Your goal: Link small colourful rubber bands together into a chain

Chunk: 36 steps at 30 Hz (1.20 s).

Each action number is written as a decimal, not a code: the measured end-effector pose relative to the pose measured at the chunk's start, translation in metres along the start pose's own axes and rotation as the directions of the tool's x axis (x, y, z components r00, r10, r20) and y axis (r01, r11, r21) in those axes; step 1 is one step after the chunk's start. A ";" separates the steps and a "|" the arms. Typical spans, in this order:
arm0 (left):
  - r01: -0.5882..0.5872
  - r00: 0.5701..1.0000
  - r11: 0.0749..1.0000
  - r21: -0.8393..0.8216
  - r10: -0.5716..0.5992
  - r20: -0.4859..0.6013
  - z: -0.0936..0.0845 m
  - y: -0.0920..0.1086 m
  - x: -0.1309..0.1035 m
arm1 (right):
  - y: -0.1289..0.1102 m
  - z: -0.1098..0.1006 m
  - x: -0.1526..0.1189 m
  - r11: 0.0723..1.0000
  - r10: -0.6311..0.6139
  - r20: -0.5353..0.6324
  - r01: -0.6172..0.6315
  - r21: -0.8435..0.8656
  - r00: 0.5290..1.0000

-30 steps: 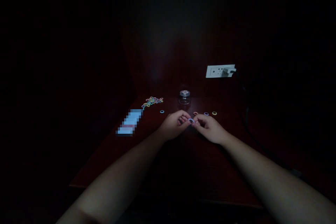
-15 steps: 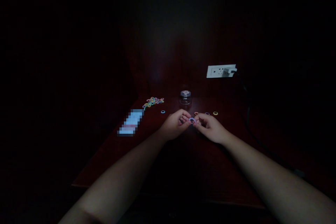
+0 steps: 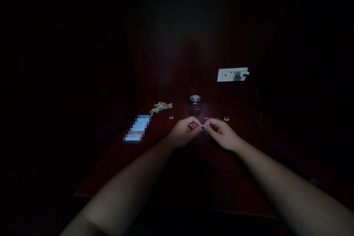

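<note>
Between my two hands, above the dark red table, is a small pale purple ring (image 3: 202,126). My left hand (image 3: 184,131) pinches its left side with thumb and fingers. The right side is pinched by my right hand (image 3: 222,133). Just behind my right hand lie an orange-red ring (image 3: 206,119), a purple ring (image 3: 218,119) partly hidden by the fingers, and a yellow ring (image 3: 226,118). A blue ring (image 3: 171,117) rests on the table to the left of my left hand.
A clear lidded jar (image 3: 195,102) stands behind my hands. Several coloured rings (image 3: 161,107) lie heaped at the back left, near a blurred phone (image 3: 137,129). A white socket (image 3: 232,75) with a plug and dark cable is on the wall. The table's edge (image 3: 94,171) runs along the left.
The purple ring has tilted and looks flatter between my fingertips. My right fingers have shifted slightly on it; the rest looks the same.
</note>
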<state>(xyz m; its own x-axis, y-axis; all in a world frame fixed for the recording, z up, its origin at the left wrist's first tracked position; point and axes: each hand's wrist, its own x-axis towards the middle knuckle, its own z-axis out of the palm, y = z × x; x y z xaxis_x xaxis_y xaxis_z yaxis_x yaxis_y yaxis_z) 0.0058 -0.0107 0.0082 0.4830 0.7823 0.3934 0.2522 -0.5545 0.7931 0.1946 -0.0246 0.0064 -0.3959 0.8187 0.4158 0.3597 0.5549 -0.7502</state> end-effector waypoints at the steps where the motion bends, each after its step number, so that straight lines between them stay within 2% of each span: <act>1: -0.001 1.000 1.000 0.010 0.001 -0.006 0.000 0.000 0.000 | 0.000 0.000 0.000 1.000 -0.011 0.001 0.011 -0.020 1.000; 8: -0.008 0.999 0.998 0.061 0.011 -0.054 -0.001 0.002 0.001 | 0.000 -0.003 -0.001 0.997 -0.043 0.010 0.044 -0.062 0.999; 19: -0.009 0.999 0.997 0.074 0.013 -0.049 -0.002 0.000 0.002 | -0.003 -0.003 0.000 1.000 0.008 0.006 -0.008 -0.013 1.000; 27: 0.031 0.999 0.999 0.007 -0.031 -0.020 -0.001 -0.001 0.001 | -0.009 0.002 -0.001 0.990 -0.004 -0.015 0.006 0.143 1.000; 32: 0.021 1.000 0.998 -0.058 -0.022 -0.012 0.001 -0.001 0.001 | -0.008 0.001 0.000 0.996 -0.025 -0.071 0.031 0.085 0.997; 36: 0.009 1.000 1.000 0.014 -0.009 -0.014 0.000 -0.001 0.000 | -0.005 -0.001 0.000 0.999 -0.016 -0.104 0.019 0.027 0.994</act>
<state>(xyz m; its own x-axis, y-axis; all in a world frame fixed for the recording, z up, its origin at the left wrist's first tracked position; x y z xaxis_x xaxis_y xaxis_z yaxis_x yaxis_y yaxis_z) 0.0058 -0.0099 0.0077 0.4690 0.7910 0.3929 0.2683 -0.5514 0.7899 0.1937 -0.0274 0.0101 -0.3115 0.8209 0.4786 0.3290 0.5657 -0.7561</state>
